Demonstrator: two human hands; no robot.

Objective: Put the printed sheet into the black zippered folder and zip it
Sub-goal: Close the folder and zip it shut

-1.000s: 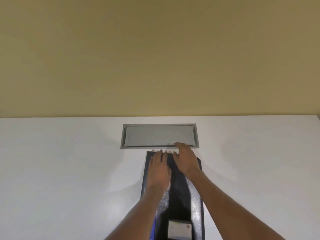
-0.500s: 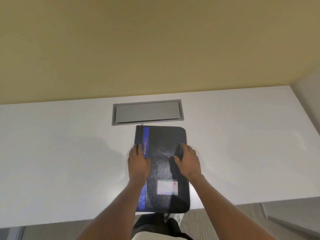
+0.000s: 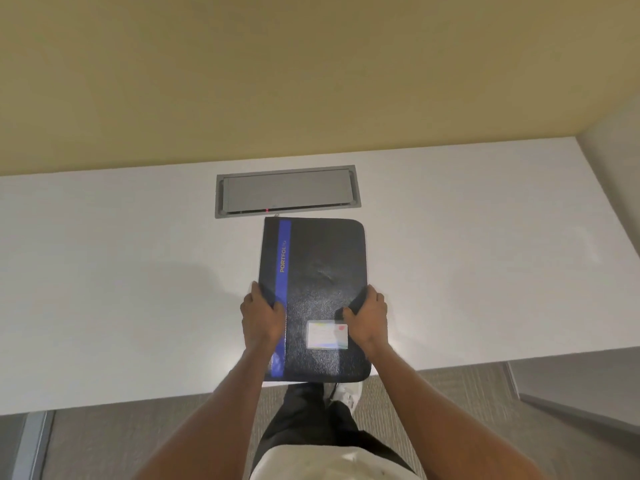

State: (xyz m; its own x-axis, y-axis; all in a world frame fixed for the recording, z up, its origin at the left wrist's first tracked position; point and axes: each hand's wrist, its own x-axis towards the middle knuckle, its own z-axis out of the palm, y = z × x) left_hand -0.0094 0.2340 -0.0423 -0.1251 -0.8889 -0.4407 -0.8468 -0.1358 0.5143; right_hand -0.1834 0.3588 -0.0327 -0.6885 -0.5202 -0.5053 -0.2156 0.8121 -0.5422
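Since the earlier frames, both hands are being shifted from the folder's top face out to its long edges, and more of the desk's near edge is being taken into view.

Head view: the black zippered folder (image 3: 317, 299) is being held closed, flat on the white desk (image 3: 121, 289), with its near end overhanging the desk edge slightly. The left hand (image 3: 263, 315) is being wrapped over the spine side, its fingers (image 3: 273, 308) clamped on the edge beside the blue stripe (image 3: 282, 271). The right hand (image 3: 369, 315) is being clamped on the opposite edge, thumb pressed on the cover just above the card label (image 3: 327, 336). Gripping both edges at once is probably being done to square or draw the folder toward the body. Beyond the fingers, past the folder's far end, a grey recessed panel (image 3: 287, 192) is being left untouched; a small zip pull (image 3: 276, 215) seems to be lying at the far left corner, just short of it. The printed sheet is not being shown; whether it is already inside cannot be told. Whether the zip is fully run round cannot be told either.
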